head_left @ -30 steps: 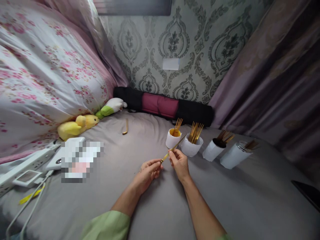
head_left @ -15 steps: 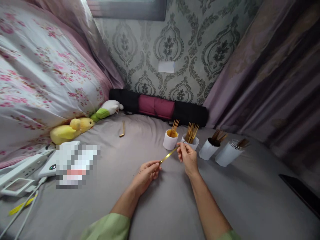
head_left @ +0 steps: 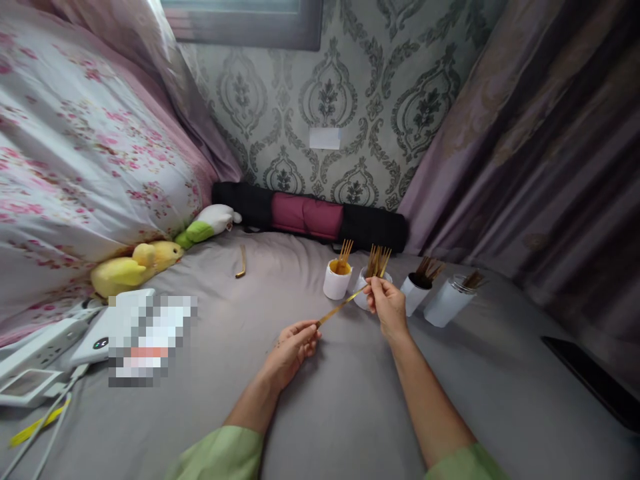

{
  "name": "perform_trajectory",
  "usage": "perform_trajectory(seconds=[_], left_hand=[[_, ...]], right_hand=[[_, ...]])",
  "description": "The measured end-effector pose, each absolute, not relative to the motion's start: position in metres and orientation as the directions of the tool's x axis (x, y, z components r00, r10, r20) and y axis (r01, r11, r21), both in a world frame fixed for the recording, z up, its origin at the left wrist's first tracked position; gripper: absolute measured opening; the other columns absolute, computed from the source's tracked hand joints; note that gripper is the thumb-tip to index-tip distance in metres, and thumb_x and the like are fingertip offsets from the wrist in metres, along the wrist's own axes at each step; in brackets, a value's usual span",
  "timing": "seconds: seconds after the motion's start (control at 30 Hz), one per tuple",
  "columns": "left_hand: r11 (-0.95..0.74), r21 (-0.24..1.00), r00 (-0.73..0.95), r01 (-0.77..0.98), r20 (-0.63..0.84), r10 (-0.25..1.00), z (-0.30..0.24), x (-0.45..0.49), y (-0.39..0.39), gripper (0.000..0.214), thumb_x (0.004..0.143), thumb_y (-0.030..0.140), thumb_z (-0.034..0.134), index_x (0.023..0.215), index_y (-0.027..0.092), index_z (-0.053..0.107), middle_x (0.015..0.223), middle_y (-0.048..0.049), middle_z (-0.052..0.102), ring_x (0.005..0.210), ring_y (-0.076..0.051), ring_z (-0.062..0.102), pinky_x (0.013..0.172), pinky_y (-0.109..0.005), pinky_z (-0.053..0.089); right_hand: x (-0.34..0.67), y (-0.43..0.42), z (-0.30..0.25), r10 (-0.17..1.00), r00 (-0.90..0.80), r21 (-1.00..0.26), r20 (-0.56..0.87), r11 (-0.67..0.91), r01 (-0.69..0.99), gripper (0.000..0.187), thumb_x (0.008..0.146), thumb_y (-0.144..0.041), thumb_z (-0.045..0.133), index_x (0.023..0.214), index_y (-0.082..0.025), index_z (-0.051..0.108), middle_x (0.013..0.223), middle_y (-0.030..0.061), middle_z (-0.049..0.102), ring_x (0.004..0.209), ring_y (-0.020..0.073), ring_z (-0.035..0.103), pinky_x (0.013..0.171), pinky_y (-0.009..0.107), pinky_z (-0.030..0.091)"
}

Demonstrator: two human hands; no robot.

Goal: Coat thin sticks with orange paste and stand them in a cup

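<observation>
A thin golden strip (head_left: pixel 343 307) is stretched taut between my hands, slanting up to the right. Its lower end is pinched between thumb and fingers of my left hand (head_left: pixel 296 348). My right hand (head_left: pixel 387 307) pinches the upper end, in front of a white-wrapped cup (head_left: pixel 361 299) full of brown and golden sticks (head_left: pixel 379 261). Just left stands a white cup with a yellow inside (head_left: pixel 337 283), holding a few golden sticks (head_left: pixel 345 252). Right of my hand are a dark-lined white cup (head_left: pixel 415 297) and a white-wrapped jar (head_left: pixel 447 305), both with brown sticks.
A bent golden-brown piece (head_left: pixel 241 262) lies on the grey sheet (head_left: pixel 220 333). Plush toys (head_left: pixel 145 267), a power strip (head_left: pixel 45 343), a white power bank (head_left: pixel 113 327) and cables are at left. A black and maroon roll (head_left: pixel 307 217) lies by the wall; a dark flat device (head_left: pixel 593 380) is at right.
My right hand has moved right and slightly up, and more of the strip shows between my hands. My left hand has barely moved. The view has shifted a little.
</observation>
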State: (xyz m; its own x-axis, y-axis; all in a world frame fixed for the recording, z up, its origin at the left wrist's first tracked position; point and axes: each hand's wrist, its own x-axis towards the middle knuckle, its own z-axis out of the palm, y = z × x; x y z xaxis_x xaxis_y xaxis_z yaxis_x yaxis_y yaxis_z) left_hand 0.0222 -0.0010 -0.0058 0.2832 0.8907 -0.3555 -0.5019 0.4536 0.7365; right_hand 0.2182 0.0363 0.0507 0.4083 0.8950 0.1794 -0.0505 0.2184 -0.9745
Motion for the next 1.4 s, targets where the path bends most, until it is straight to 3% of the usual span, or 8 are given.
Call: perform_trajectory(seconds=[0.37, 1.13, 1.4], left_hand=[[0.455, 0.702, 0.302, -0.548, -0.341, 0.890, -0.001, 0.019, 0.000, 0.021, 0.073, 0.020, 0.066, 0.090, 0.009, 0.061, 0.072, -0.0052, 0.061, 0.055, -0.006, 0.053, 0.051, -0.017, 0.041], [0.520, 0.467, 0.382, -0.716, -0.361, 0.851, 0.001, 0.008, 0.007, 0.010, 0.079, 0.011, 0.055, 0.087, 0.009, 0.060, 0.070, -0.0022, 0.058, 0.054, -0.004, 0.052, 0.045, -0.015, 0.041], [0.532, 0.445, 0.401, -0.720, -0.358, 0.843, -0.001, 0.007, 0.009, 0.009, 0.079, 0.012, 0.056, 0.087, 0.010, 0.060, 0.070, -0.0024, 0.058, 0.055, -0.004, 0.053, 0.047, -0.015, 0.042]], right_hand=[[0.220, 0.041, 0.063, 0.911, 0.380, -0.980, 0.160, 0.193, -0.050, 0.037, 0.067, -0.050, 0.063, 0.074, -0.014, 0.058, 0.057, -0.0016, 0.056, 0.037, 0.0042, 0.041, 0.029, 0.017, 0.027], [0.266, 0.078, 0.137, 0.798, 0.464, -0.923, 0.384, 0.346, 0.170, 0.029, 0.072, -0.042, 0.061, 0.072, -0.013, 0.058, 0.056, -0.0004, 0.057, 0.034, 0.0035, 0.040, 0.029, 0.016, 0.026], [0.270, 0.092, 0.150, 0.761, 0.474, -0.896, 0.443, 0.361, 0.259, 0.029, 0.076, -0.042, 0.058, 0.071, -0.013, 0.058, 0.054, 0.0002, 0.058, 0.033, 0.0036, 0.040, 0.029, 0.015, 0.025]])
